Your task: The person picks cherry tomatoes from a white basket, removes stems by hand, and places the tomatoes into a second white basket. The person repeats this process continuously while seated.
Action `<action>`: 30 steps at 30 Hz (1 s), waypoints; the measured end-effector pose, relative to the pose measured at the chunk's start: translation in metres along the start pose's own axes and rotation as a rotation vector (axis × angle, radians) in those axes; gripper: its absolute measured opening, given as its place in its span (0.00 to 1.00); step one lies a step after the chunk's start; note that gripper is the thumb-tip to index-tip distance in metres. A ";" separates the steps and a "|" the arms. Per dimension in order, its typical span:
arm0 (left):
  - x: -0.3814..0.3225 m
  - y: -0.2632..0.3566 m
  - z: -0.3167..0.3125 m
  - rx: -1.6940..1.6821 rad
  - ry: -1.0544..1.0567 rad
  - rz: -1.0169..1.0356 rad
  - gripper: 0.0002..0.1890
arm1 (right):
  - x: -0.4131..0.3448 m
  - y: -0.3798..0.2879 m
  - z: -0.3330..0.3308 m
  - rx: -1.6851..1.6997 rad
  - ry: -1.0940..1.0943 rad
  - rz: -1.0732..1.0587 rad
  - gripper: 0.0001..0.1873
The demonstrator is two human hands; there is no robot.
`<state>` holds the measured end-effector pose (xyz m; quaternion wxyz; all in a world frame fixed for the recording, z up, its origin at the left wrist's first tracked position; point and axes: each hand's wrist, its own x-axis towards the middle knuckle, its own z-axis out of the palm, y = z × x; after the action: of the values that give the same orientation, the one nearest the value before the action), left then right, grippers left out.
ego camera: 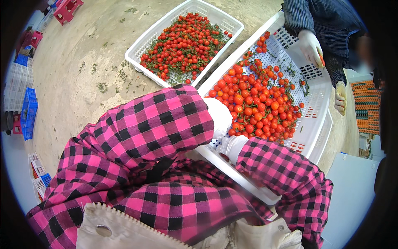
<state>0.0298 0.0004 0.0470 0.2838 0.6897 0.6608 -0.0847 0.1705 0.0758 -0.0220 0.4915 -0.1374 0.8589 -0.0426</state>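
My left hand [220, 117], in a white glove, rests at the near left edge of a heap of red cherry tomatoes [256, 105]. The heap lies in a white perforated plastic crate [315, 93]. Close below it, my right hand [232, 146] is also gloved and reaches over the crate's near end. The wrists and cuffs hide most of the fingers on both hands, so whether they grip anything is not visible. Green stems show among the tomatoes, and the crate's far floor holds a few loose stem pieces.
Another white crate [217, 15] with cherry tomatoes and stems stands on the concrete floor [71, 77]. Opposite, a co-worker's gloved hand [311, 49] has something reddish at its fingertips; their other glove [340, 98] hangs outside the crate. A blue crate [29, 115] and a pink stool [67, 11] are leftward.
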 end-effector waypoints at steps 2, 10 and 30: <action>0.001 -0.002 0.001 -0.046 -0.023 0.028 0.13 | 0.000 0.002 0.001 0.042 -0.016 0.012 0.23; 0.003 -0.002 -0.011 -0.062 -0.008 0.064 0.13 | -0.003 0.004 0.014 0.117 0.014 0.066 0.23; 0.013 -0.008 -0.036 -0.318 0.262 0.075 0.22 | -0.034 0.037 0.018 1.638 0.260 -0.146 0.18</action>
<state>0.0142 0.0297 0.0678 0.3036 0.6653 0.6710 0.1218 0.1948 0.1220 -0.0101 0.3289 0.2145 0.5948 -0.7015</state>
